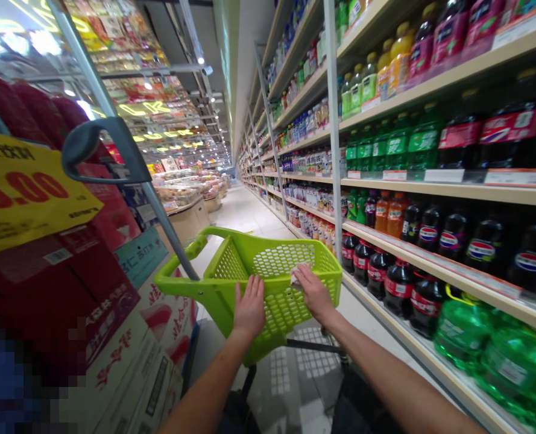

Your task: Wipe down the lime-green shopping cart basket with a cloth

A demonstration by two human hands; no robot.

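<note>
In front of me a lime-green plastic shopping cart [274, 316] with a perforated basket stands sideways in the aisle. My left hand [249, 307] lies against the near side of its basket, fingers extended up to the rim. Pressed at the near rim, farther right, my right hand [312, 292] holds a crumpled whitish wipe [296, 276]. Most of the wipe is covered by the fingers. A grey metal pole with a dark grey handle [107, 150] rises from the cart's left end. Nothing shows in the visible part of the basket.
Shelves [430, 199] packed with soda bottles line the right side. Large green bottles [464, 331] stand on the lowest shelf. To the left are stacked drink cartons [37, 289] under a yellow price sign [28, 193]. The tiled aisle [245, 205] runs ahead past display tables.
</note>
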